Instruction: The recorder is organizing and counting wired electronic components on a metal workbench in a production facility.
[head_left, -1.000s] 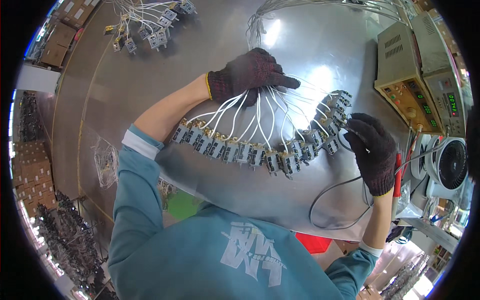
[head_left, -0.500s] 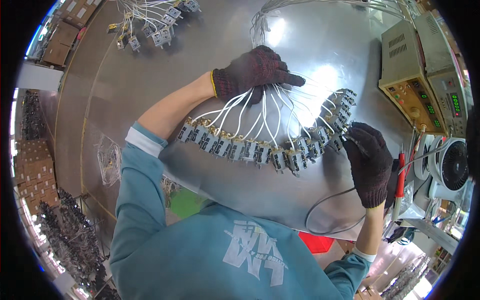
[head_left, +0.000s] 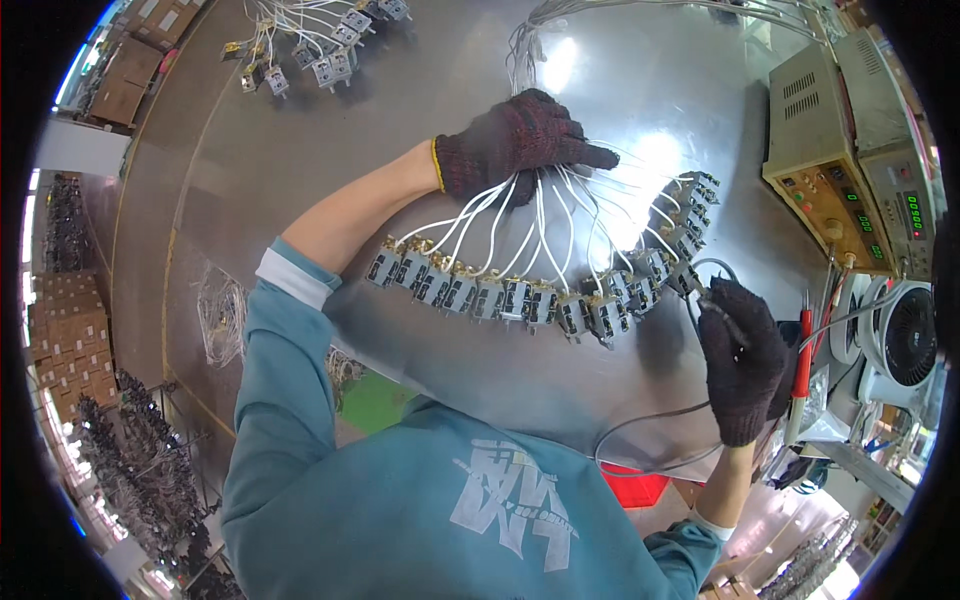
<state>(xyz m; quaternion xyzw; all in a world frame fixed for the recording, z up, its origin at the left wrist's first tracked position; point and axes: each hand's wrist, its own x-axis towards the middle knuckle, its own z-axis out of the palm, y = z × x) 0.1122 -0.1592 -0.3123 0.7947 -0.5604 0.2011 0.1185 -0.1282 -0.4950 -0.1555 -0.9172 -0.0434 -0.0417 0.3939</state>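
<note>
My left hand (head_left: 520, 145), in a dark knitted glove with a yellow cuff, is closed round a gathered bunch of white wires (head_left: 541, 225). The wires fan out to a curved row of small grey metal socket-like blocks (head_left: 485, 298) with brass-coloured parts, lying on the metal table. My right hand (head_left: 742, 355), gloved the same way, is beside the right part of the row, fingers pinched on a thin grey cable (head_left: 650, 420). The cable's end is mostly hidden by the fingers. Close to the fingertips lies one block (head_left: 683, 278) of the row.
Two bench instruments (head_left: 825, 180) with green displays stand at the right. Below them are a white fan (head_left: 905, 335) and a red-handled tool (head_left: 802, 365). More wired blocks (head_left: 330, 65) lie at the far left, and grey cables (head_left: 525, 55) at the back. A red bin (head_left: 635, 487) shows below the table edge.
My right hand has drawn back slightly from the row, and a loop of the grey cable now shows above its fingers. My left hand keeps its grip on the wires.
</note>
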